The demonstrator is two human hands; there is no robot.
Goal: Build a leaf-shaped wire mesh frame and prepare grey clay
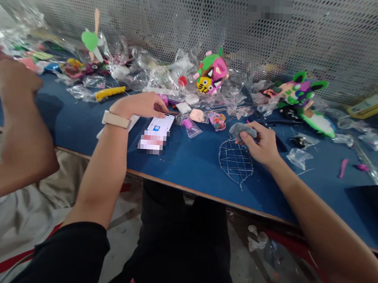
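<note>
My right hand (262,142) is closed around a lump of grey modelling clay (239,131), thumb on its near side. Just below it, a leaf-shaped wire frame (235,161) with a crossed wire grid reaches up to the clay; whether my fingers also touch the wire is hidden. My left hand (141,104), with a pale band on the wrist, hangs over the top end of a lit phone (158,127) lying on the blue table (187,171). Its thumb and fingers are bent downward and apart, the tips partly hidden.
A painted round clay figure (212,72) stands at the back among plastic bags. Clay pieces and small packets (192,126) lie in the middle. A green and purple clay figure (302,91) is at right. Another person's arm (23,123) reaches in at left. Perforated metal (183,17) forms the back.
</note>
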